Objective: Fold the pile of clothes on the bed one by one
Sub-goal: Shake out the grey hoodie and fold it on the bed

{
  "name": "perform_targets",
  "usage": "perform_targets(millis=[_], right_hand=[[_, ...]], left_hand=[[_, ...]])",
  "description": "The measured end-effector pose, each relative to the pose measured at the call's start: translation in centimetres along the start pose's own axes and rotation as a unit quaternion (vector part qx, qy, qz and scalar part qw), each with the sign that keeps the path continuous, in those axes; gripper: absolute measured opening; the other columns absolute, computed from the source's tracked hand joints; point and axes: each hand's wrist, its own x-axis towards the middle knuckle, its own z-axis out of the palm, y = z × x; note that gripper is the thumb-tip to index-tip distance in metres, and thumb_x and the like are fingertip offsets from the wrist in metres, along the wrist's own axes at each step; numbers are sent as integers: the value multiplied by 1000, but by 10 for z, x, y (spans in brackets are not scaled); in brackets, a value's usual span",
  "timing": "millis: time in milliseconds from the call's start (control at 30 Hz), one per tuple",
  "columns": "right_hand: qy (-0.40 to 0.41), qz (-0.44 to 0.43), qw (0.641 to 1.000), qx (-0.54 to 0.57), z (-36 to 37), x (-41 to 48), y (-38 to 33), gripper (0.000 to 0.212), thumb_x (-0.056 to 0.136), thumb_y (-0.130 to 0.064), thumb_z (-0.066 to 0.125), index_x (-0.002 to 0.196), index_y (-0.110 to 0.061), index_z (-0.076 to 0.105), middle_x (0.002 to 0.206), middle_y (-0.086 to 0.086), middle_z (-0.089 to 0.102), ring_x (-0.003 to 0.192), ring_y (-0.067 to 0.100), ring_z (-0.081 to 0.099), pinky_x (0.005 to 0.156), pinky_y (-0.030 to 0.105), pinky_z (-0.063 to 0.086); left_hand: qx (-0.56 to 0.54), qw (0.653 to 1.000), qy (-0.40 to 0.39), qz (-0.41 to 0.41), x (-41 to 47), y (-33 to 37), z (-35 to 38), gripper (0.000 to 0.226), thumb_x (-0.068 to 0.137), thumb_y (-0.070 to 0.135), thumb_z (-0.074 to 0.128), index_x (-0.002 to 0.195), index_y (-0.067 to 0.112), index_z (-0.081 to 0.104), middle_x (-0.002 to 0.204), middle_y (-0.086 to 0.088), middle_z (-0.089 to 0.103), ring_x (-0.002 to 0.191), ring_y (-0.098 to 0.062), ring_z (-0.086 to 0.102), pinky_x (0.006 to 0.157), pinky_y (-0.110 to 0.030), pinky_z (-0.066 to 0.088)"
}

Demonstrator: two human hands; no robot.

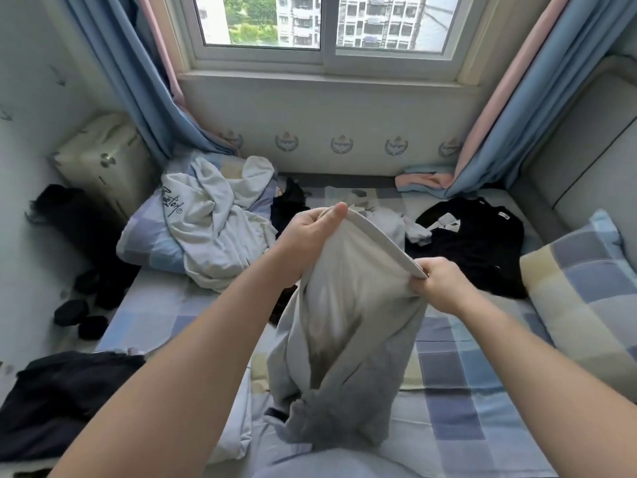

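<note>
I hold a light grey garment [348, 326] up over the checked bed [458, 384]. My left hand [312, 232] pinches one end of its banded edge, and my right hand [443, 284] grips the other end. The cloth hangs down between my arms and bunches near my lap. A crumpled white shirt with black lettering [213, 222] lies on a pillow at the left. A black top [479, 243] lies spread at the right, with small white pieces [389, 222] beside it.
A checked pillow [586, 298] leans at the right edge of the bed. Dark clothing [62, 401] lies at the lower left, and dark items [79, 315] sit on the floor by a cream case [103, 160]. Blue and pink curtains [517, 132] frame the window.
</note>
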Motion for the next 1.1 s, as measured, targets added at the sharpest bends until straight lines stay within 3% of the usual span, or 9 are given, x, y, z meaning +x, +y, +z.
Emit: perform_targets(millis=[133, 267, 367, 433, 500, 667, 733, 967, 1100], right_hand=[[19, 128, 992, -3, 11, -9, 71, 29, 83, 2, 54, 59, -14, 53, 64, 7, 52, 70, 24, 47, 59, 34, 28], [26, 63, 983, 169, -36, -17, 81, 13, 92, 3, 61, 86, -9, 61, 78, 7, 58, 79, 21, 50, 68, 33, 37], [-40, -27, 965, 258, -79, -32, 61, 4, 98, -8, 62, 98, -7, 65, 89, 9, 65, 84, 22, 57, 72, 35, 45], [-86, -62, 939, 327, -101, -43, 44, 14, 100, -13, 59, 101, -10, 73, 93, 8, 71, 84, 20, 65, 69, 29, 52], [-106, -92, 928, 345, -117, -53, 29, 18, 99, -22, 62, 97, -22, 79, 93, 6, 76, 82, 16, 70, 65, 24, 55], [-101, -126, 936, 311, -148, -62, 32, 18, 87, -37, 69, 92, -25, 81, 86, 6, 68, 77, 19, 61, 66, 30, 49], [-78, -104, 947, 293, -162, -60, 53, 14, 86, -32, 72, 93, -23, 80, 84, 8, 62, 76, 22, 54, 66, 34, 43], [63, -67, 994, 58, -171, -52, 116, 15, 85, -12, 65, 71, -18, 65, 53, -10, 53, 51, 8, 44, 50, 23, 36], [95, -16, 995, -8, -151, -48, 127, 20, 82, -9, 55, 66, -21, 58, 66, 4, 60, 66, 26, 57, 55, 36, 42]], left_hand=[[-4, 994, 108, 33, 11, 2, 16, 53, 102, 43, 54, 87, -7, 60, 86, -12, 48, 76, -27, 42, 65, -42, 37], [108, 972, 210, 16, 27, -10, 27, 39, 103, 38, 55, 82, 6, 57, 72, -8, 43, 66, -20, 39, 62, -33, 34], [277, 949, 132, -66, 31, -25, 48, 22, 96, 32, 65, 109, 15, 61, 92, -2, 61, 84, -19, 57, 67, -32, 48], [349, 933, 34, -77, 27, -30, 77, 66, 85, 42, 77, 141, 24, 48, 133, 1, 54, 120, -18, 53, 98, -36, 49], [333, 941, -57, -34, 20, -29, 117, 82, 74, 57, 80, 146, 40, 43, 145, 12, 46, 132, -11, 46, 104, -34, 43], [234, 963, -124, 46, 24, -32, 191, 17, 93, 20, 71, 99, 5, 65, 88, -16, 60, 80, -16, 55, 75, -40, 49], [212, 970, -111, 39, 26, -29, 201, 19, 98, 15, 65, 84, 1, 65, 74, -9, 50, 71, -16, 44, 63, -34, 36], [183, 973, -134, -47, 31, 1, 225, 49, 97, 49, 56, 108, 5, 71, 93, -8, 59, 87, -22, 51, 81, -37, 37], [40, 990, -104, -82, 37, 2, 240, 33, 103, 40, 54, 92, 17, 76, 85, -7, 74, 73, -19, 71, 63, -28, 57]])
